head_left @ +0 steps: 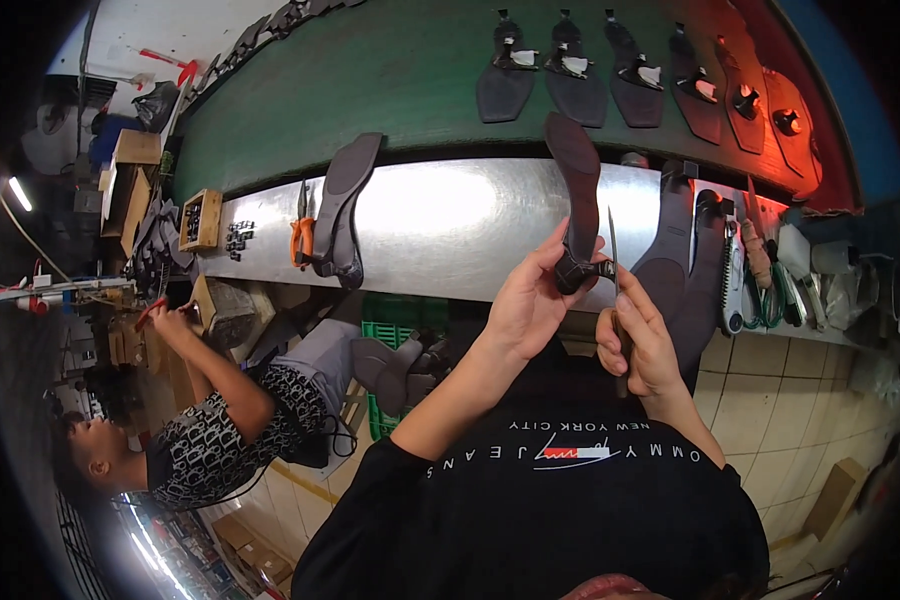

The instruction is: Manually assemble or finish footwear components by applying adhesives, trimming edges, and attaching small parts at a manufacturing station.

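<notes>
My left hand [532, 300] is closed around the heel end of a dark sandal [574, 175], whose long sole points up and away over the metal bench. A black strap piece [573, 272] shows at that end, between my fingers. From the right, my right hand [648, 338] grips a slim tool with a narrow metal blade [612, 225], its tip upward beside the sole. The fingers of my right hand are close to the strap, and whether they touch it is hard to see.
The metal bench [440, 215] carries orange-handled pliers [302, 238], dark soles [348, 185], a wooden box [201, 220] of small black parts, and a box cutter [733, 290]. Several sandals [578, 90] line the green table [390, 85]. A co-worker [220, 430] holds a red-handled tool at left.
</notes>
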`<state>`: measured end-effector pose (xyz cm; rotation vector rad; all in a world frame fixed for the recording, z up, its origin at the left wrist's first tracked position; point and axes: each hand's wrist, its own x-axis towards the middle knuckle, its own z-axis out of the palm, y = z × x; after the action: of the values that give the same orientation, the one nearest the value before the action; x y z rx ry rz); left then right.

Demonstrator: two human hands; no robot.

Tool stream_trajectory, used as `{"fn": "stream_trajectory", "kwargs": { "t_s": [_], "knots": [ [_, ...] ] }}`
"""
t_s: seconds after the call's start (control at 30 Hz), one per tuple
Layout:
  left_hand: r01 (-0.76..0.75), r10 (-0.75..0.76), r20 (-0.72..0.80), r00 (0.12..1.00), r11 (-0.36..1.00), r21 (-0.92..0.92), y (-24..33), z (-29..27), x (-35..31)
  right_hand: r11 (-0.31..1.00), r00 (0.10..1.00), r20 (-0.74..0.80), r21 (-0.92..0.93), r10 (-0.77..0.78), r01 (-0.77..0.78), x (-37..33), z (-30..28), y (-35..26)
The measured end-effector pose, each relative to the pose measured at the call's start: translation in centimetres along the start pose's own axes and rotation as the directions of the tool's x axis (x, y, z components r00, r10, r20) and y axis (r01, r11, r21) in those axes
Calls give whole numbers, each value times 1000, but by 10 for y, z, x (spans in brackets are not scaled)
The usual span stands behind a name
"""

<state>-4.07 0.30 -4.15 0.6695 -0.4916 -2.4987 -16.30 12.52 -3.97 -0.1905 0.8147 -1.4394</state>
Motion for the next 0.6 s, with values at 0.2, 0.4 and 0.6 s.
{"fn": "stream_trajectory", "kwargs": {
  "t_s": [0.2, 0.4, 0.6],
  "knots": [
    [45, -46, 10, 999, 999, 14, 0, 12, 2, 999, 999, 2, 27, -37, 37, -5, -6, -6],
    [-145, 138, 49, 989, 974, 173, 25, 4, -10, 999, 998, 54, -28, -41, 43, -2, 5, -15],
    [-410, 470, -275, 839, 877, 249, 109, -82, -39, 987, 994, 1, -115, -114, 113, 1, -5, -25]
  ]
}}
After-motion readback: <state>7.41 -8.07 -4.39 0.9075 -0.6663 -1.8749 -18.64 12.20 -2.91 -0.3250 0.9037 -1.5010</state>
